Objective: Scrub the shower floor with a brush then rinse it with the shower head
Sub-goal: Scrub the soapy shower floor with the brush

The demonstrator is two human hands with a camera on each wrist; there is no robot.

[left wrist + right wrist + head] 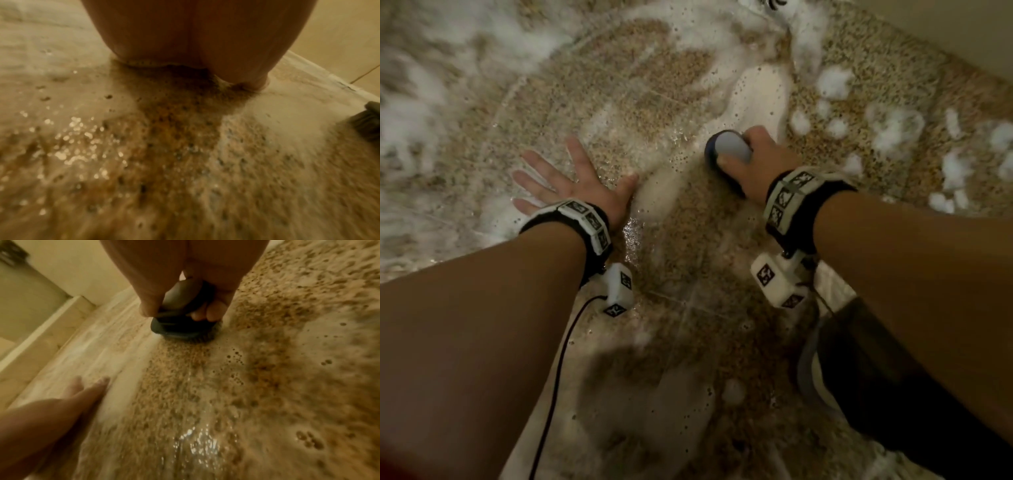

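Observation:
A dark scrub brush with a grey-blue top (pixel 727 150) stands bristles-down on the wet, speckled tan shower floor (pixel 654 102). My right hand (pixel 751 161) grips it from above, thumb on one side and fingers curled round the other, as the right wrist view shows on the brush (pixel 183 318). My left hand (pixel 566 180) lies flat on the floor to the left, fingers spread and straight, palm pressing down. In the left wrist view the palm (pixel 195 40) fills the top and the brush (pixel 368 121) peeks in at the right edge. No shower head is in view.
White foam (pixel 835 82) lies in patches across the far and right floor, with a smeared soapy streak (pixel 756 99) ahead of the brush. A pale wall base (pixel 945 31) runs at the upper right. My dark-clothed leg (pixel 876 394) is at the lower right. A raised curb (pixel 51 331) lies left.

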